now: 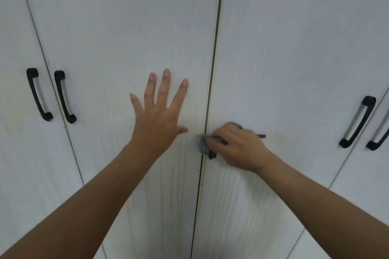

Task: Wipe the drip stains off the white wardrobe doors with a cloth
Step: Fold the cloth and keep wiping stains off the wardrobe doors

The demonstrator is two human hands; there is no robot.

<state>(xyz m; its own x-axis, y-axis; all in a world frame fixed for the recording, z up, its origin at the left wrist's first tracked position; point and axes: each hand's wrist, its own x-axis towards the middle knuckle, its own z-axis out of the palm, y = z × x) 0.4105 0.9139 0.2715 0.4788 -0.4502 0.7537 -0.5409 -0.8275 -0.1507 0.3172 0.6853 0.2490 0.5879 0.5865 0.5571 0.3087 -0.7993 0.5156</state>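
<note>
White wardrobe doors fill the view; the left middle door [117,38] and the right middle door [294,48] meet at a dark vertical seam [212,82]. My left hand [160,111] lies flat on the left middle door, fingers spread and straight. My right hand [237,145] grips a bunched grey-blue cloth [202,143] and presses it against the seam at mid height. Most of the cloth is hidden under the fingers. Faint yellowish drip marks [280,139] show on the right middle door beside the hand, and faint streaks run down the lower panels.
A pair of black handles [51,95] sits at the left, one on each side of another door seam. A second pair of black handles [364,124] sits at the right. Both forearms reach up from the bottom corners.
</note>
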